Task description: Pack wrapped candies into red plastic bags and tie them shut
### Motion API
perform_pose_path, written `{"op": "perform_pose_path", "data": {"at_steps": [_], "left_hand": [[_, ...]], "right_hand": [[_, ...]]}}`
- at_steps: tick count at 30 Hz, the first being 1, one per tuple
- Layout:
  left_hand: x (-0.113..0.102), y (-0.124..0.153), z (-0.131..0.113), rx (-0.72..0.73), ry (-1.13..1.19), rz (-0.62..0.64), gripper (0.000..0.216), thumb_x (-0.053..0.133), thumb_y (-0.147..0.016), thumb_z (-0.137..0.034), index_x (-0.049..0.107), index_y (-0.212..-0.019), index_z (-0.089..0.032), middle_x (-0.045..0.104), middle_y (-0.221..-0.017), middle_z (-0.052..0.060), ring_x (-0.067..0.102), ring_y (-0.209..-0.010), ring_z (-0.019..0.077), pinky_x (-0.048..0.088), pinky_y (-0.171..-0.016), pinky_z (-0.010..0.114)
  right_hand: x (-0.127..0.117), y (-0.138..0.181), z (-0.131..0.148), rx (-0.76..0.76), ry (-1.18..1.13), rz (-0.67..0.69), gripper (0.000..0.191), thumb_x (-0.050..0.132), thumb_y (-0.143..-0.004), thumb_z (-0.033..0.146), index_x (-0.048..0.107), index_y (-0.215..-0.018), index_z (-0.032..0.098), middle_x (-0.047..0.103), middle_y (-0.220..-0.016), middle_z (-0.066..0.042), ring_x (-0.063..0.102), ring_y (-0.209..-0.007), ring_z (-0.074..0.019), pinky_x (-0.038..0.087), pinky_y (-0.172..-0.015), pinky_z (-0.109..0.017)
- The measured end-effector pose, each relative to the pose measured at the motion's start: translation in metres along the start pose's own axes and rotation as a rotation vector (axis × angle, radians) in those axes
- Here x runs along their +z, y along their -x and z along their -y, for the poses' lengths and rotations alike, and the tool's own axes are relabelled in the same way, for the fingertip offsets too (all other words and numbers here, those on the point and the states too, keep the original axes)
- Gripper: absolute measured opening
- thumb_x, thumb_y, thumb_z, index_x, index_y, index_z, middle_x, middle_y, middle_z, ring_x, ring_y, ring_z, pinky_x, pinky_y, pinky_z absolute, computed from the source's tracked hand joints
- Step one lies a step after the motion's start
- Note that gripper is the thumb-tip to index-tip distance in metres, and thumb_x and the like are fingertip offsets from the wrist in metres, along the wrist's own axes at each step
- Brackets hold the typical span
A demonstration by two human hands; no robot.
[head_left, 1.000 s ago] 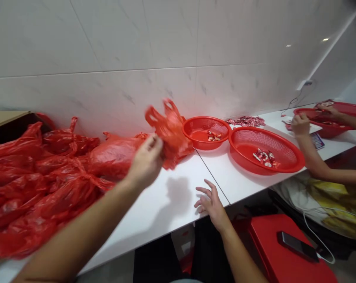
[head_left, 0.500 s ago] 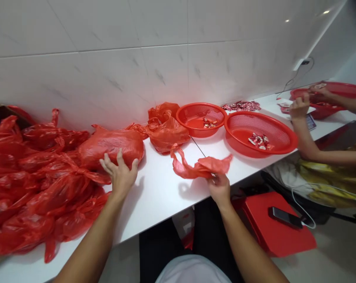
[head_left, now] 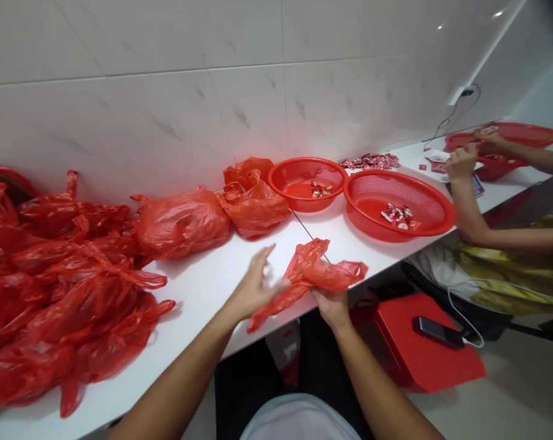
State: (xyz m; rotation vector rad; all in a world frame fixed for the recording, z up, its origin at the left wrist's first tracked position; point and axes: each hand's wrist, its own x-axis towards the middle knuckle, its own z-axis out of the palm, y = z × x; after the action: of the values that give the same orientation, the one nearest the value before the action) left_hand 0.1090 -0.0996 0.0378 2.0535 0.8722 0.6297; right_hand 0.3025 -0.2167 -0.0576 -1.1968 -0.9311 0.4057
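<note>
An empty red plastic bag hangs crumpled over the front edge of the white table. My right hand is closed on its lower part from below. My left hand is beside the bag's left end, fingers stretched out and touching the plastic. Two filled, knotted red bags lie behind my hands near the wall.
A heap of filled red bags covers the table's left side. Two red baskets hold a few wrapped sweets. Another person's arms work at the right by a further basket. A red stool carries a phone.
My left hand left the filled bag by the wall and came right to the empty bag. My right hand lifted and bunched that bag nearer the table edge.
</note>
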Motion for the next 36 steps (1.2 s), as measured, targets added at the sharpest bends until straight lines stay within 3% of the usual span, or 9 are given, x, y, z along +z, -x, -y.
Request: {"op": "perform_pose_path", "data": {"at_steps": [5, 10, 13, 16, 19, 25, 28, 31, 36], "left_hand": [[0.031, 0.013, -0.008, -0.298, 0.462, 0.253, 0.092, 0.072, -0.08, -0.02, 0.029, -0.161, -0.027, 0.059, -0.141, 0.019, 0.064, -0.067, 0.0088, 0.052, -0.064, 0.026], [0.013, 0.002, -0.004, -0.234, 0.311, 0.118, 0.062, 0.06, -0.081, -0.013, 0.05, -0.143, -0.021, 0.073, -0.111, 0.008, 0.064, -0.077, 0.0133, 0.049, -0.069, 0.025], [0.004, 0.002, -0.011, -0.155, 0.085, 0.099, 0.059, 0.054, -0.081, -0.008, 0.055, -0.139, -0.022, 0.074, -0.111, 0.007, 0.065, -0.083, 0.0153, 0.051, -0.076, 0.028], [-0.003, 0.003, -0.023, -0.086, -0.145, 0.111, 0.061, 0.049, -0.083, -0.006, 0.055, -0.141, -0.026, 0.075, -0.114, 0.005, 0.067, -0.084, 0.0167, 0.053, -0.079, 0.031], [-0.015, 0.001, -0.032, 0.057, -0.373, 0.088, 0.063, 0.045, -0.084, -0.001, 0.057, -0.139, -0.028, 0.075, -0.115, 0.004, 0.069, -0.092, 0.0192, 0.054, -0.086, 0.035], [-0.026, 0.006, -0.036, 0.509, -0.79, -0.381, 0.034, 0.052, -0.085, 0.002, 0.071, -0.103, -0.02, 0.072, -0.119, 0.014, 0.064, -0.107, 0.0289, 0.052, -0.094, 0.046], [-0.004, 0.022, -0.037, 0.668, -0.714, -0.21, 0.022, 0.053, -0.097, -0.01, 0.071, -0.094, -0.023, 0.074, -0.104, 0.01, 0.066, -0.096, 0.0246, 0.054, -0.088, 0.04], [0.023, 0.025, -0.035, 0.443, -0.673, 0.05, 0.03, 0.042, -0.106, -0.019, 0.071, -0.108, -0.025, 0.074, -0.11, 0.01, 0.069, -0.099, 0.0247, 0.056, -0.086, 0.038], [0.025, -0.005, -0.034, 0.072, -0.557, 0.179, 0.033, 0.052, -0.102, -0.029, 0.067, -0.131, -0.026, 0.072, -0.133, 0.008, 0.072, -0.11, 0.0274, 0.055, -0.094, 0.038]], "right_hand": [[0.003, 0.008, 0.0, 0.097, -0.046, 0.035, 0.059, 0.071, -0.093, 0.04, 0.049, -0.144, 0.023, 0.063, -0.138, -0.017, 0.067, -0.124, -0.03, 0.061, -0.099, -0.047], [-0.019, -0.005, 0.015, 0.099, 0.043, 0.076, 0.1, 0.076, -0.088, 0.04, 0.012, -0.163, 0.031, 0.043, -0.153, -0.021, 0.066, -0.12, -0.028, 0.064, -0.082, -0.039], [-0.035, -0.02, 0.036, -0.108, 0.264, 0.095, 0.11, 0.084, -0.079, 0.034, 0.016, -0.165, 0.033, 0.025, -0.165, -0.021, 0.058, -0.125, -0.0302, 0.062, -0.088, -0.044], [-0.046, -0.035, 0.059, -0.333, 0.414, 0.239, 0.06, 0.083, -0.082, 0.025, 0.062, -0.137, 0.033, 0.033, -0.163, -0.014, 0.059, -0.12, -0.0285, 0.057, -0.096, -0.046], [-0.051, -0.044, 0.077, -0.415, 0.37, 0.373, 0.007, 0.073, -0.094, 0.02, 0.072, -0.098, 0.026, 0.067, -0.121, -0.009, 0.067, -0.1, -0.0217, 0.057, -0.088, -0.038], [-0.054, -0.042, 0.09, -0.356, 0.291, 0.312, 0.005, 0.071, -0.096, 0.019, 0.068, -0.094, 0.023, 0.069, -0.089, -0.003, 0.067, -0.082, -0.0178, 0.055, -0.073, -0.031], [-0.05, -0.039, 0.091, -0.348, 0.286, 0.293, 0.002, 0.071, -0.096, 0.023, 0.07, -0.095, 0.024, 0.068, -0.092, -0.004, 0.068, -0.084, -0.0188, 0.056, -0.074, -0.032], [-0.046, -0.035, 0.093, -0.339, 0.285, 0.28, 0.002, 0.072, -0.095, 0.024, 0.071, -0.095, 0.025, 0.068, -0.092, -0.004, 0.068, -0.083, -0.0189, 0.056, -0.074, -0.032], [-0.055, -0.032, 0.1, -0.36, 0.325, 0.276, 0.004, 0.072, -0.095, 0.021, 0.073, -0.093, 0.025, 0.066, -0.092, -0.003, 0.067, -0.082, -0.0175, 0.055, -0.075, -0.03]]}}
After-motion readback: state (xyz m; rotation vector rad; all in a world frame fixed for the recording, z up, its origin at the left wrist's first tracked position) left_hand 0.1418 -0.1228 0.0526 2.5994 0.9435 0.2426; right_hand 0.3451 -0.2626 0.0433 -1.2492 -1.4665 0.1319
